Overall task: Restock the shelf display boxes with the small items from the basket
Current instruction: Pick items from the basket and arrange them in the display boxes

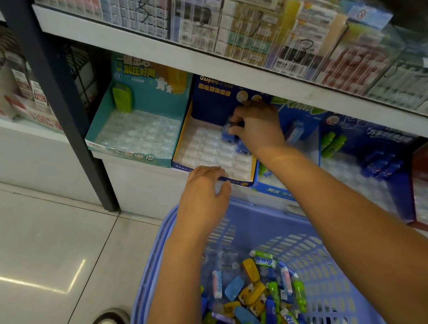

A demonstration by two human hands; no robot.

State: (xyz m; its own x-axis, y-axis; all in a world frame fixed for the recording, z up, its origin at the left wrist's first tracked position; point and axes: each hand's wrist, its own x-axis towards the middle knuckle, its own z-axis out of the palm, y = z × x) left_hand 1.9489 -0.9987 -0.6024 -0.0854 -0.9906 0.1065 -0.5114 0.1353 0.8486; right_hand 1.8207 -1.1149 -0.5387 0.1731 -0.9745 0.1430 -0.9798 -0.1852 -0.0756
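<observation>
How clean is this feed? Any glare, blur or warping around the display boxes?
All in the head view: a glare streak lies on the floor tiles; the clear fronts of the upper shelf look hazy and reflective; the black post leans, likely wide-angle distortion; the right hand pinching a blue item in the dark blue box is shaded and slightly soft; the basket looks sharper.

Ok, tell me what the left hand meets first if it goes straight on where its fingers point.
The front lip of the blue display box. The left hand seems to touch that lip with its fingertips, though depth is unclear.
</observation>
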